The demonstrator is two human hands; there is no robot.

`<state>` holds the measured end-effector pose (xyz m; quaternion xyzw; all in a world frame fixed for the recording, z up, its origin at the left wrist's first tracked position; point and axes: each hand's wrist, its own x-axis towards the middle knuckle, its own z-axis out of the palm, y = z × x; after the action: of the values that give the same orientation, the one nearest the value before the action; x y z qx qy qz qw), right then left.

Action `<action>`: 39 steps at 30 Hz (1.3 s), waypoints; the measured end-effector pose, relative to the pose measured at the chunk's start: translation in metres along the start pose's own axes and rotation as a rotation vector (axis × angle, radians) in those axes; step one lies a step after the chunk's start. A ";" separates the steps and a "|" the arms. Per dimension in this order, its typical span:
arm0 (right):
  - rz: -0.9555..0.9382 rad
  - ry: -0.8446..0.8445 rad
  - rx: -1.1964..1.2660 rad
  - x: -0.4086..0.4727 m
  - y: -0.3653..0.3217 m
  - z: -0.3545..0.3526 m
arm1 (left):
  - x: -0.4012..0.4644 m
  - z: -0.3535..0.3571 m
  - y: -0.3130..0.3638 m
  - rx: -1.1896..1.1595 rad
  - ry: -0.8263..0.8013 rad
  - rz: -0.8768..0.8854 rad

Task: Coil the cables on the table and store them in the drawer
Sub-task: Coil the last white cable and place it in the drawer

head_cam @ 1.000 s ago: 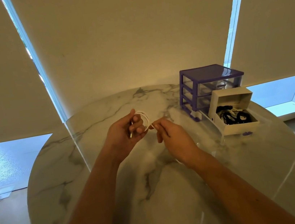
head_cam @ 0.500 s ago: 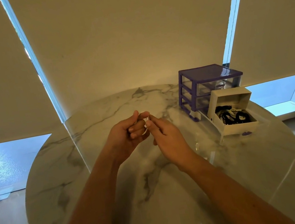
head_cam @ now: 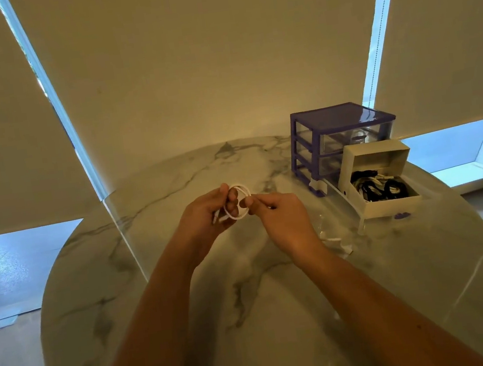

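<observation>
A thin white cable (head_cam: 243, 191) is wound into a small coil above the middle of the marble table (head_cam: 284, 316). My left hand (head_cam: 207, 215) grips the coil's left side, its fingers curled through the loops. My right hand (head_cam: 282, 217) pinches the coil's right edge between thumb and forefinger. A purple drawer unit (head_cam: 336, 138) stands at the back right. In front of it sits its pulled-out white drawer (head_cam: 379, 182) with several black and white cables inside.
Another white cable (head_cam: 335, 242) lies on the table just right of my right wrist, partly hidden by it. Closed roller blinds cover the windows behind the table. Wooden floor shows around the round table's edges.
My right hand drew back a little to the right from my left hand, and the white coil shows more plainly between them. The view shifted slightly.
</observation>
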<state>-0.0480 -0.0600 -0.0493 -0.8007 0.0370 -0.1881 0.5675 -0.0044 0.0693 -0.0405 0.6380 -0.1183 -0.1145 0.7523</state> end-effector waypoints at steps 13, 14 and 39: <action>0.208 0.078 0.171 0.005 0.008 -0.012 | 0.006 -0.009 0.002 -0.006 0.009 -0.104; 0.203 0.086 0.160 0.005 0.008 -0.012 | 0.006 -0.010 0.003 -0.046 -0.025 -0.117; 0.112 0.041 0.062 0.001 0.004 -0.006 | 0.005 -0.001 -0.001 0.271 0.031 -0.024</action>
<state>-0.0489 -0.0674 -0.0512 -0.7755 0.0876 -0.1734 0.6008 0.0004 0.0682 -0.0418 0.7368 -0.1133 -0.0967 0.6595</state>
